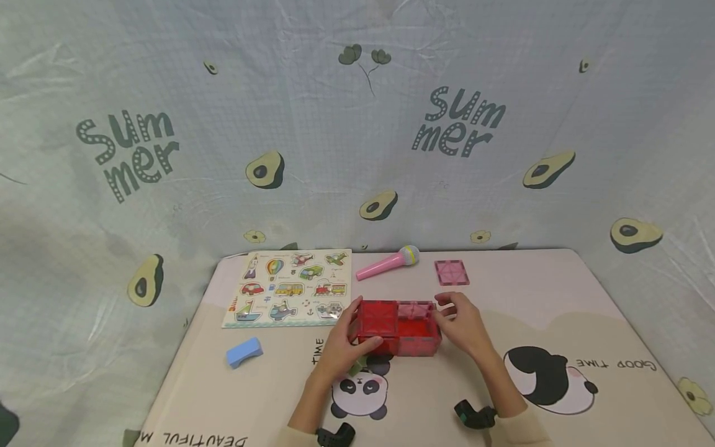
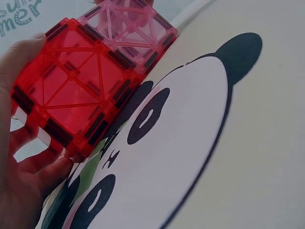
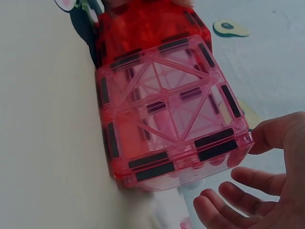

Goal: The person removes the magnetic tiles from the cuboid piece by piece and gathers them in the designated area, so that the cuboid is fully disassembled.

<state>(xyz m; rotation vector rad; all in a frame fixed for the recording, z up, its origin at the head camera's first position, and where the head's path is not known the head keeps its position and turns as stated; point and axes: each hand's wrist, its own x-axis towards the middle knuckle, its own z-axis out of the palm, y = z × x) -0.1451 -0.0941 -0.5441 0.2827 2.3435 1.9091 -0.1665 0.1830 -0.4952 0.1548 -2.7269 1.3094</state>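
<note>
A box of magnetic tiles (image 1: 378,318) in clear red and pink sits on the table. Its left part has a red tile (image 2: 74,78) on top; the right part is uncovered, with pink tiles (image 3: 164,95) as walls. My left hand (image 1: 342,344) grips the box's left end, thumb at the near side and fingers around the end. At the far right corner, my right hand (image 1: 462,323) touches the box with its thumb. The other fingers of that hand (image 3: 259,186) are spread and loosely bent beside the end wall.
A loose pink tile (image 1: 452,272) lies behind the box on the right. Beyond the box is a pink toy microphone (image 1: 388,264). A vehicle picture board (image 1: 287,288) lies back left, with a blue arched block (image 1: 244,352) in front. A printed curtain (image 1: 357,124) hangs behind the table.
</note>
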